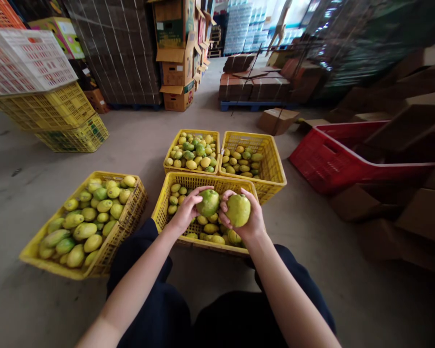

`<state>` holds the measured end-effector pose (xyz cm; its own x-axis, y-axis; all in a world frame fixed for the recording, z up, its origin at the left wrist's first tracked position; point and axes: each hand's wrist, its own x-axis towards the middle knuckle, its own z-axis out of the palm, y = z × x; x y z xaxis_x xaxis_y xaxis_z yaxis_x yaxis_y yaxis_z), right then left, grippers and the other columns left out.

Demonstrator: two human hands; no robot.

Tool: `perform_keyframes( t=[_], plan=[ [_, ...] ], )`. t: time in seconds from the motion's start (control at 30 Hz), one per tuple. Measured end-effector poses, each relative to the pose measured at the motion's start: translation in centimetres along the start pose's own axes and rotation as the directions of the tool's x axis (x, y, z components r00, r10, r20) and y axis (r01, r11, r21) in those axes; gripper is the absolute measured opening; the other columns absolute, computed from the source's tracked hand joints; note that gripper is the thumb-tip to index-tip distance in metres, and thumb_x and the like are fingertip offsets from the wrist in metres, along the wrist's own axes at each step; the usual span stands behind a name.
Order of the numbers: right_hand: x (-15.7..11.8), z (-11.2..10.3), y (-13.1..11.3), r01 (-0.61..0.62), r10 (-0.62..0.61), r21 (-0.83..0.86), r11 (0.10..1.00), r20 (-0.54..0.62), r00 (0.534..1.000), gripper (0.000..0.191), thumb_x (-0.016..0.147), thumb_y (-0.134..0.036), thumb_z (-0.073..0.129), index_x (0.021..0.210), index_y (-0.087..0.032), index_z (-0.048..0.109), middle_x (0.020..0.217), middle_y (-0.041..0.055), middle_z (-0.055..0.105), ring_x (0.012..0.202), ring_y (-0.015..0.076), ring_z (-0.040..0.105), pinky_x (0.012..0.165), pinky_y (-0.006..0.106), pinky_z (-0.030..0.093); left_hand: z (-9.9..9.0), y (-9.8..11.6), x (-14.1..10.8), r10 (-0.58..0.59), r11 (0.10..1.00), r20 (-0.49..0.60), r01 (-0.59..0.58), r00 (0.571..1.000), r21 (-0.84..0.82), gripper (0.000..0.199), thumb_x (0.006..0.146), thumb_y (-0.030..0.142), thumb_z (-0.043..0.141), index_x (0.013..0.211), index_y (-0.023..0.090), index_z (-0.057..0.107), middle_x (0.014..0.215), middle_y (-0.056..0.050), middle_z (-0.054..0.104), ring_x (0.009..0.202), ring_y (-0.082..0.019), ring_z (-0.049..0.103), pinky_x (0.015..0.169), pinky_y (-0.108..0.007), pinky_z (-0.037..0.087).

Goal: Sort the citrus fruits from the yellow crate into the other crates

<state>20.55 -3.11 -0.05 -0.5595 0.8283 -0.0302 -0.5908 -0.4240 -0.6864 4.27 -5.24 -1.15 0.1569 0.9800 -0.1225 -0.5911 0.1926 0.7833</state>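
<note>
On the grey warehouse floor (pixel 137 130), a yellow plastic crate (pixel 128 227) heaped with lemons (pixel 85 231) stands nearer the left hand (pixel 185 211) than the right. Over the front crate (pixel 188 180), the left hand grips a green lemon (pixel 208 203) just left of the yellow-green lemon (pixel 239 211) clasped in the right hand (pixel 254 217); both look nearly round, so their long axes are hard to tell.

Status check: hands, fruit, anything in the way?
Left hand holding green fruit. Right hand holding yellow-green fruit. Both over front crate; nothing visibly blocking.
</note>
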Motion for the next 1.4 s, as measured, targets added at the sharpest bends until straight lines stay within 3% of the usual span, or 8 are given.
perform_keyframes(
  t=[0.17, 0.33, 0.47, 0.63, 0.93, 1.2, 1.4],
  plan=[
    [0.3, 0.6, 0.5, -0.008, 0.008, -0.010, 1.000, 0.032, 0.999, 0.034, 0.080, -0.049, 0.054, 0.072, -0.017, 0.061, 0.058, 0.0018, 0.060, 0.039, 0.0151, 0.055, 0.030, 0.023, 0.036, 0.1, 0.3, 0.4, 0.016, 0.992, -0.045, -0.021, 0.999, -0.126, 0.034, 0.081, 0.034, 0.054, 0.111, 0.021, 0.065, 0.091, -0.004, 0.069, 0.086, -0.021, 0.066, 0.075, -0.031, 0.056],
    [0.9, 0.5, 0.5, 0.036, -0.035, 0.045, 0.998, -0.012, 0.999, 0.033, 0.080, -0.048, 0.055, 0.073, -0.017, 0.062, 0.062, 0.0024, 0.061, 0.044, 0.0156, 0.056, 0.031, 0.023, 0.038, 0.0, 0.8, 1.0, -0.143, 0.973, -0.183, 0.104, 0.973, -0.206, 0.031, 0.084, 0.043, 0.053, 0.088, 0.015, 0.066, 0.072, -0.006, 0.067, 0.068, -0.019, 0.067, 0.061, -0.029, 0.056],
    [1.3, 0.1, 1.0, 0.039, -0.034, 0.118, 0.992, -0.048, 0.998, 0.028, 0.083, -0.044, 0.054, 0.078, -0.018, 0.063, 0.067, 0.0033, 0.064, 0.051, 0.0174, 0.060, 0.036, 0.025, 0.043, -0.5, 1.0, 1.2, -0.258, 0.894, -0.178, 0.165, 0.950, -0.416, 0.028, 0.083, 0.038, 0.052, 0.082, 0.013, 0.065, 0.071, -0.007, 0.067, 0.069, -0.020, 0.068, 0.064, -0.031, 0.058],
    [1.3, 0.1, 1.3, 0.004, 0.011, 0.163, 0.987, -0.091, 0.996, 0.025, 0.084, -0.037, 0.053, 0.075, -0.017, 0.063, 0.068, 0.0048, 0.065, 0.057, 0.0189, 0.062, 0.047, 0.030, 0.050, -0.9, 1.0, 1.1, -0.267, 0.817, -0.131, 0.152, 0.955, -0.557, 0.023, 0.081, 0.032, 0.050, 0.083, 0.013, 0.063, 0.075, -0.005, 0.067, 0.065, -0.017, 0.066, 0.061, -0.029, 0.057],
    [1.4, 0.1, 1.3, -0.058, 0.085, 0.167, 0.984, -0.159, 0.984, 0.022, 0.079, -0.032, 0.053, 0.063, -0.017, 0.057, 0.055, 0.0025, 0.059, 0.045, 0.0168, 0.057, 0.042, 0.027, 0.046, -0.5, 1.0, 1.2, -0.227, 0.892, -0.096, 0.167, 0.969, -0.421, 0.020, 0.079, 0.031, 0.052, 0.072, 0.014, 0.060, 0.064, -0.003, 0.061, 0.053, -0.014, 0.060, 0.047, -0.023, 0.048],
    [1.6, 0.1, 1.5, -0.061, 0.096, 0.179, 0.982, -0.192, 0.977, 0.018, 0.074, -0.030, 0.057, 0.062, -0.017, 0.057, 0.054, 0.0018, 0.059, 0.043, 0.0160, 0.056, 0.040, 0.026, 0.045, -0.2, 0.7, 1.0, 0.065, 0.994, -0.092, -0.073, 0.994, -0.085, 0.027, 0.075, 0.033, 0.050, 0.063, 0.012, 0.063, 0.057, -0.005, 0.060, 0.054, -0.016, 0.060, 0.051, -0.025, 0.047],
    [1.6, 0.1, 1.8, -0.060, 0.089, 0.141, 0.988, -0.211, 0.973, 0.019, 0.072, -0.031, 0.058, 0.059, -0.017, 0.058, 0.053, 0.0020, 0.059, 0.044, 0.0166, 0.057, 0.040, 0.026, 0.045, 0.0, 0.7, 0.5, 0.133, 0.991, -0.026, -0.132, 0.991, 0.037, 0.033, 0.073, 0.036, 0.049, 0.062, 0.012, 0.067, 0.058, -0.007, 0.064, 0.049, -0.017, 0.059, 0.048, -0.026, 0.046]
  ],
)
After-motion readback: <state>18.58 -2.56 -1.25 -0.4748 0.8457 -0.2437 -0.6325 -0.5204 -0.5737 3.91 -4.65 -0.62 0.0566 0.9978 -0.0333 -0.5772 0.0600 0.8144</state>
